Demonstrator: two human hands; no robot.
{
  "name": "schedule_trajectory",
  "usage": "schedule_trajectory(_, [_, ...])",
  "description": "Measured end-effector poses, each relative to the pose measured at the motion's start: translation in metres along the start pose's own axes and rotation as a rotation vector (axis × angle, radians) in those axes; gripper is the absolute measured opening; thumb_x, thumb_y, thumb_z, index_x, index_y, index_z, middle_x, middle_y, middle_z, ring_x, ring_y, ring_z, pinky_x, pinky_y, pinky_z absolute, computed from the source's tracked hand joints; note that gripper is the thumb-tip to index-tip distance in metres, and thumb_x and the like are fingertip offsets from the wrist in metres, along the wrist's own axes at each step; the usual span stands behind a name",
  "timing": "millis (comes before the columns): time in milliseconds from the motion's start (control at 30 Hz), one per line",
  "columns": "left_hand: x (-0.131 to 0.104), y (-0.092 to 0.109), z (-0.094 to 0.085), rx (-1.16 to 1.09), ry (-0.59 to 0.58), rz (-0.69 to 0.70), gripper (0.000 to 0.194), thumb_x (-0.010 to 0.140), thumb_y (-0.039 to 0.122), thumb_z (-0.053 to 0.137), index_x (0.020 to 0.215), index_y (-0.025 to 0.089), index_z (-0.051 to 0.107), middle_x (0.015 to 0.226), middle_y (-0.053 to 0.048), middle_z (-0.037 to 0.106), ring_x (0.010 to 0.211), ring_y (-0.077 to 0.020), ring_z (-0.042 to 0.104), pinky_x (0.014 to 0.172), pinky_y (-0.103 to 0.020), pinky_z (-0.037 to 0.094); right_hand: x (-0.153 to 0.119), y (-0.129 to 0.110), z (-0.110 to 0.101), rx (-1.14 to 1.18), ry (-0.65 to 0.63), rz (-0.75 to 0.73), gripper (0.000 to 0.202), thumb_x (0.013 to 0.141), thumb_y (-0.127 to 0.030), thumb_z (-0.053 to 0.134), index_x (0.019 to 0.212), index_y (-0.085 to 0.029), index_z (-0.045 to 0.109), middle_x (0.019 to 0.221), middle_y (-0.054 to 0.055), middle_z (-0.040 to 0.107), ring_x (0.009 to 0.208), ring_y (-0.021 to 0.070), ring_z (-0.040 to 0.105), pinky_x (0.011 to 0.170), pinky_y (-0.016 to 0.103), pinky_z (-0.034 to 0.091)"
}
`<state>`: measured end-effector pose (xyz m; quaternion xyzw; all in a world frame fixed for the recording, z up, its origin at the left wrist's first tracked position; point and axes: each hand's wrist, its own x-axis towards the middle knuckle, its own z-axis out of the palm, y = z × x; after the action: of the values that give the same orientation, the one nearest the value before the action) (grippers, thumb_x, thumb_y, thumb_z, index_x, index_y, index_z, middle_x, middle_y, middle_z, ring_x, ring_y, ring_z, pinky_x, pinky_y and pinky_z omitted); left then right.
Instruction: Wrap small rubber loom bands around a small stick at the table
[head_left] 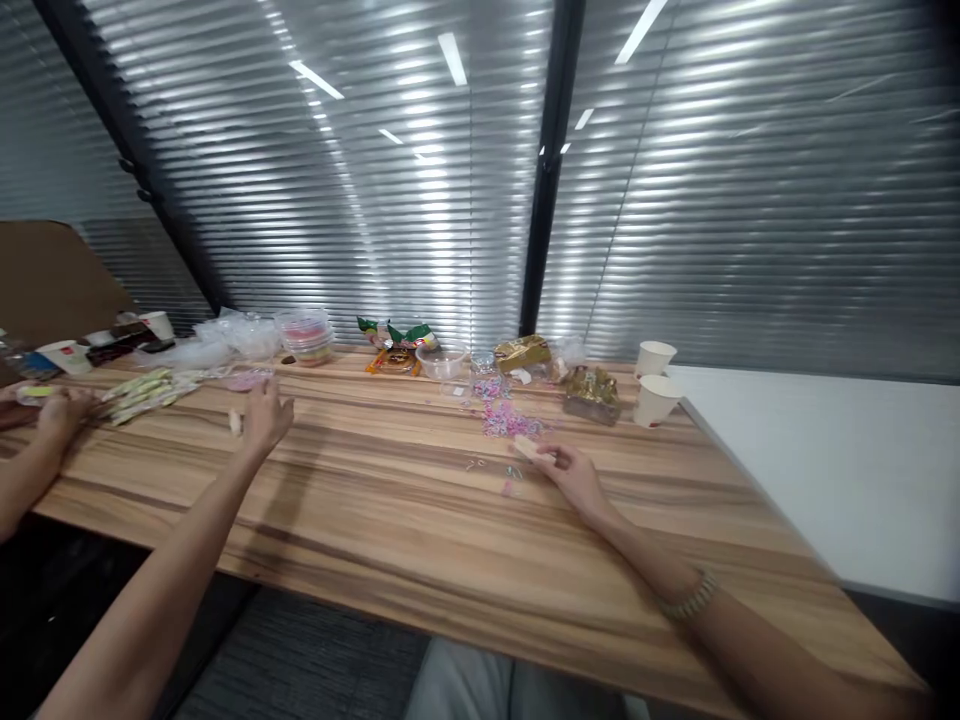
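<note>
My right hand (577, 482), with a bracelet on its wrist, pinches a pale, flat, oblong piece (529, 448) just above the table. Beside that piece spreads a heap of small pink and purple bits (511, 420), perhaps beads or tiny rings. Closer to me lie a few little loose bits (513, 472) and a small pink scrap (510, 488). Out to the left, my left hand (268, 415) reaches over the table with thumb and fingers apart, near a flat pinkish packet (249, 379). A small pale piece (235, 423) lies beside it.
Another person's hands (60, 412) work at the far left, near green-and-white wrapped strips (154, 390). Along the back stand stacked lidded tubs (306, 335), snack packets (397, 345), a clear bowl (441, 362), gold wrappers (523, 352) and paper cups (656, 400). Blinds hang behind.
</note>
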<state>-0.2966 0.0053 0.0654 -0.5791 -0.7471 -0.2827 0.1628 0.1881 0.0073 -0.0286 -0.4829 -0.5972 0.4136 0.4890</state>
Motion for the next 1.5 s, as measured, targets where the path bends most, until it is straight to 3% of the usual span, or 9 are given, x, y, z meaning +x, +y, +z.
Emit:
schedule_trajectory(100, [-0.013,0.03,0.026,-0.13,-0.029,0.058,0.035,0.073,0.018,0.049,0.106,0.007,0.053,0.118,-0.019,0.049,0.112,-0.0305,0.042,0.095,-0.042,0.031,0.0,0.0,0.0,0.029,0.001,0.005,0.037,0.059,-0.042,0.066,0.08,-0.013,0.059,0.088,0.01,0.064,0.076,0.0212,0.059,0.062,0.027,0.045])
schedule_trajectory(233, [-0.045,0.122,0.064,-0.623,-0.127,0.103,0.025,0.069,0.021,0.059,0.093,0.014,0.062,0.105,-0.014,0.059,0.104,-0.0264,0.05,0.095,-0.038,0.033,-0.001,0.001,-0.001,0.026,-0.004,0.0,0.037,0.06,-0.04,0.066,0.083,-0.012,0.059,0.088,0.01,0.064,0.077,0.0213,0.059,0.066,0.029,0.045])
schedule_trajectory(367, [-0.081,0.219,0.076,-1.035,-0.361,0.118,0.027,0.067,0.026,0.065,0.093,0.018,0.065,0.099,-0.01,0.063,0.097,-0.0238,0.055,0.091,-0.035,0.037,-0.002,-0.001,-0.001,0.006,-0.022,-0.051,0.033,0.063,-0.039,0.065,0.082,-0.012,0.059,0.087,0.009,0.063,0.078,0.0207,0.059,0.069,0.03,0.045])
schedule_trajectory(500, [-0.111,0.271,0.083,-1.252,-0.604,0.086,0.036,0.07,0.03,0.063,0.104,0.018,0.062,0.104,-0.011,0.062,0.091,-0.0227,0.058,0.08,-0.032,0.045,-0.003,-0.004,0.001,0.077,-0.074,-0.1,0.03,0.066,-0.039,0.063,0.081,-0.014,0.058,0.09,0.009,0.063,0.082,0.0198,0.058,0.071,0.029,0.046])
schedule_trajectory(733, [-0.127,0.275,0.085,-1.388,-0.727,0.028,0.037,0.068,0.028,0.066,0.102,0.016,0.062,0.084,-0.008,0.066,0.078,-0.0189,0.06,0.072,-0.028,0.047,-0.005,-0.006,0.004,0.133,-0.14,-0.136,0.027,0.067,-0.039,0.065,0.078,-0.015,0.058,0.093,0.007,0.061,0.082,0.0179,0.057,0.071,0.027,0.047])
schedule_trajectory(967, [-0.13,0.277,0.076,-1.487,-0.744,-0.211,0.031,0.06,0.025,0.072,0.089,0.014,0.066,0.071,-0.004,0.065,0.064,-0.0152,0.06,0.064,-0.025,0.047,-0.006,-0.009,0.004,0.185,-0.124,-0.059,0.028,0.069,-0.042,0.061,0.079,-0.016,0.057,0.083,0.004,0.061,0.077,0.0161,0.058,0.071,0.027,0.049])
schedule_trajectory(1133, [-0.131,0.277,0.074,-1.513,-0.744,-0.23,0.036,0.059,0.025,0.073,0.092,0.015,0.065,0.072,-0.003,0.063,0.063,-0.0134,0.059,0.063,-0.023,0.047,-0.006,-0.01,0.002,0.221,-0.166,-0.069,0.026,0.071,-0.041,0.059,0.078,-0.016,0.055,0.081,0.004,0.06,0.074,0.0152,0.057,0.067,0.027,0.05])
schedule_trajectory(1367, [-0.131,0.275,0.077,-1.467,-0.75,-0.206,0.032,0.059,0.029,0.073,0.085,0.014,0.066,0.066,-0.004,0.064,0.062,-0.0154,0.059,0.061,-0.024,0.046,-0.01,-0.012,-0.001,-0.116,-0.186,-0.25,0.021,0.081,-0.034,0.049,0.085,-0.016,0.059,0.082,0.004,0.061,0.075,0.0154,0.056,0.069,0.027,0.046])
schedule_trajectory(1500, [-0.131,0.274,0.079,-1.483,-0.774,-0.184,0.028,0.059,0.03,0.073,0.081,0.014,0.066,0.067,-0.004,0.065,0.062,-0.0149,0.058,0.061,-0.024,0.046,-0.016,-0.017,-0.001,-0.372,-0.162,-0.443,0.024,0.086,-0.029,0.045,0.106,-0.019,0.055,0.102,0.006,0.059,0.094,0.018,0.053,0.083,0.032,0.042])
